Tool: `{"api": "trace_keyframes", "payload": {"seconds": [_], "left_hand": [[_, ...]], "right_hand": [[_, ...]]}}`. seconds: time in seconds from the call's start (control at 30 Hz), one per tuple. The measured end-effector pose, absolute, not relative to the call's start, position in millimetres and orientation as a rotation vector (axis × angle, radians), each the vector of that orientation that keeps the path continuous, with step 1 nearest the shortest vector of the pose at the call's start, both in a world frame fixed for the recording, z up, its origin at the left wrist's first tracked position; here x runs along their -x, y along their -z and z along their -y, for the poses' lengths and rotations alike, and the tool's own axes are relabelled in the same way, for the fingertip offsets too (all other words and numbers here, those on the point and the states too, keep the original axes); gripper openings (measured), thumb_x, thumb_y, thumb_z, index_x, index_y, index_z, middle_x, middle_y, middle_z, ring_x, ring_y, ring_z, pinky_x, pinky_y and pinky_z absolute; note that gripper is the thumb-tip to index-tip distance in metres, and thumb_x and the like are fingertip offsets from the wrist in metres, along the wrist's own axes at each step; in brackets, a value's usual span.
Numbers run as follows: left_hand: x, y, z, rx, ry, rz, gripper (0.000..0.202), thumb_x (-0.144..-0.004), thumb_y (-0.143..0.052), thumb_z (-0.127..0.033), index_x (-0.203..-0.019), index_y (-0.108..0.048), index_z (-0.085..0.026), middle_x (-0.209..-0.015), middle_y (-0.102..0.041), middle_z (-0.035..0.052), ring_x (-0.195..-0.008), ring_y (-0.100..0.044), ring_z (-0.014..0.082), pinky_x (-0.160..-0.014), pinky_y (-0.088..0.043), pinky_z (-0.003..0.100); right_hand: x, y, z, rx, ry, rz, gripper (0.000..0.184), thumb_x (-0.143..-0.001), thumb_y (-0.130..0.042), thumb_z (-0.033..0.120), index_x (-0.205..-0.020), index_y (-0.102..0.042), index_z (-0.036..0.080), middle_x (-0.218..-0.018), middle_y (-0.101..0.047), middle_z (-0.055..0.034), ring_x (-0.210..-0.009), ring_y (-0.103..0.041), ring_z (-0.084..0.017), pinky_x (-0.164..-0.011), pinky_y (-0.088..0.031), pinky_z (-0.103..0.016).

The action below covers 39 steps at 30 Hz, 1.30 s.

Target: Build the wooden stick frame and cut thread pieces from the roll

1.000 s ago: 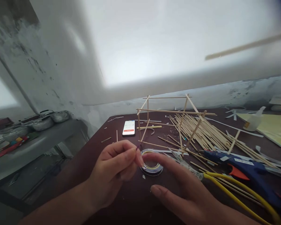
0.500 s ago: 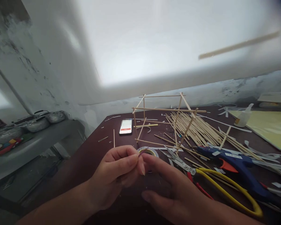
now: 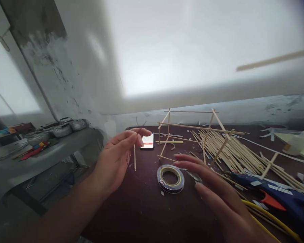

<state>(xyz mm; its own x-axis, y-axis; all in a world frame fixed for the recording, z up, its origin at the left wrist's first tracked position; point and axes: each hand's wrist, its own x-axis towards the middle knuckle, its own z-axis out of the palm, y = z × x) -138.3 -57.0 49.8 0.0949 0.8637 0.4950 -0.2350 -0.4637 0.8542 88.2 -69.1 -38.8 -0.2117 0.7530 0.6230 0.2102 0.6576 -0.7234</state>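
My left hand [image 3: 120, 153] is raised over the table's left part, its thumb and forefinger pinched on a thin dark thread [image 3: 137, 125]. Little loose ends stick up above the fingertips, and a faint line trails below the hand. My right hand [image 3: 215, 189] hovers right of a roll of tape [image 3: 170, 179], fingers apart and holding nothing. Behind the roll stands a box-shaped frame of thin wooden sticks [image 3: 192, 127]. Partly hidden by my right hand are scissors with yellow handles [image 3: 268, 221].
A phone [image 3: 147, 141] with a lit screen lies behind my left hand. On the right are a pile of wooden sticks [image 3: 230, 152], a blue glue gun [image 3: 281, 190] and a glue bottle [image 3: 297, 141]. Pots [image 3: 62, 130] stand on a side table at left.
My hands have moved apart: the left went up with the thread, the right drew away to the right and opened. The tape roll is now uncovered. The view has turned left.
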Motion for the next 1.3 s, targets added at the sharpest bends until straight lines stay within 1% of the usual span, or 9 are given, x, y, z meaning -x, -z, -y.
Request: {"api": "trace_keyframes", "payload": {"seconds": [0.13, 0.23, 0.4, 0.63, 0.77, 0.9, 1.0, 1.13, 1.3], "left_hand": [[127, -46, 66, -1.407, -1.464, -0.688, 0.026, -0.091, -0.055, -0.02, -0.068, -0.066, -0.018, -0.124, -0.063, 0.0023, -0.131, -0.043, 0.0211, -0.105, -0.03, 0.03], [118, -42, 75, -1.389, -1.436, -0.71, 0.024, -0.091, -0.057, -0.022, -0.07, -0.068, -0.018, -0.122, -0.063, 0.0025, -0.133, -0.042, 0.0222, -0.105, -0.032, 0.031], [112, -40, 83, -1.385, -1.47, -0.728, 0.019, -0.089, -0.061, -0.022, -0.075, -0.073, -0.018, -0.121, -0.064, 0.0045, -0.125, -0.05, 0.0223, -0.089, -0.047, 0.026], [114, -39, 75, -1.283, -1.431, -0.752, 0.016, -0.083, -0.066, -0.028, -0.075, -0.075, -0.017, -0.126, -0.062, 0.0036, -0.085, -0.064, 0.0148, -0.054, -0.047, 0.019], [111, -33, 63, -1.189, -1.394, -0.763, 0.015, -0.08, -0.069, -0.03, -0.075, -0.074, -0.016, -0.114, -0.068, 0.0044, -0.071, -0.063, 0.0107, -0.052, -0.046, 0.019], [110, -26, 53, -1.169, -1.412, -0.749, 0.015, -0.082, -0.067, -0.029, -0.077, -0.073, -0.016, -0.106, -0.071, 0.0047, -0.08, -0.065, 0.0144, -0.058, -0.048, 0.021], [113, -24, 47, -1.149, -1.464, -0.721, 0.015, -0.083, -0.066, -0.026, -0.076, -0.072, -0.015, -0.092, -0.072, 0.0055, -0.086, -0.065, 0.0155, -0.069, -0.049, 0.022], [124, -24, 35, -1.07, -1.525, -0.663, 0.014, -0.084, -0.063, -0.024, -0.076, -0.069, -0.014, -0.079, -0.071, 0.004, -0.081, -0.067, 0.0153, -0.076, -0.05, 0.026], [145, -21, 19, -0.908, -1.574, -0.672, 0.011, -0.085, -0.059, -0.017, -0.075, -0.063, -0.014, -0.07, -0.068, -0.0003, -0.069, -0.068, 0.0127, -0.07, -0.052, 0.025]], "right_hand": [[-82, 14, 71, 0.753, -0.48, 1.783, 0.038, -0.087, -0.061, 0.033, -0.125, -0.058, 0.038, -0.133, -0.059, 0.0009, -0.126, -0.051, -0.022, -0.107, -0.042, -0.037], [-61, -5, 76, 0.791, -0.766, 1.824, 0.046, -0.08, -0.071, 0.034, -0.124, -0.059, 0.034, -0.127, -0.064, -0.0026, -0.118, -0.057, -0.027, -0.101, -0.045, -0.046], [-22, -14, 70, 0.479, -1.554, 1.451, 0.024, -0.078, -0.074, 0.027, -0.1, -0.067, 0.022, -0.102, -0.071, -0.0044, -0.099, -0.065, -0.021, -0.091, -0.049, -0.036], [-16, -9, 47, 0.395, -1.728, 1.405, 0.026, -0.075, -0.077, 0.027, -0.098, -0.07, 0.019, -0.082, -0.068, -0.0009, -0.072, -0.062, -0.012, -0.072, -0.048, -0.027], [-15, -11, 50, 0.413, -1.826, 1.391, 0.021, -0.07, -0.077, 0.015, -0.09, -0.071, 0.015, -0.079, -0.067, -0.0018, -0.074, -0.063, -0.013, -0.072, -0.047, -0.026], [-20, -7, 54, 0.464, -1.905, 1.293, 0.019, -0.074, -0.068, 0.013, -0.092, -0.067, 0.016, -0.073, -0.063, 0.0006, -0.061, -0.061, -0.011, -0.061, -0.047, -0.025], [-27, -4, 51, 0.473, -1.937, 1.242, 0.018, -0.078, -0.061, 0.013, -0.095, -0.065, 0.017, -0.071, -0.059, 0.0023, -0.044, -0.045, -0.005, -0.045, -0.035, -0.02], [-35, 3, 43, 0.48, -1.931, 1.194, 0.018, -0.082, -0.06, 0.017, -0.1, -0.064, 0.017, -0.06, -0.049, 0.0061, -0.041, -0.026, -0.003, -0.041, -0.022, -0.019], [-44, 16, 34, 0.508, -1.87, 1.128, 0.021, -0.084, -0.063, 0.022, -0.104, -0.063, 0.016, -0.065, -0.05, 0.0049, -0.046, -0.031, -0.005, -0.044, -0.022, -0.021]]}}
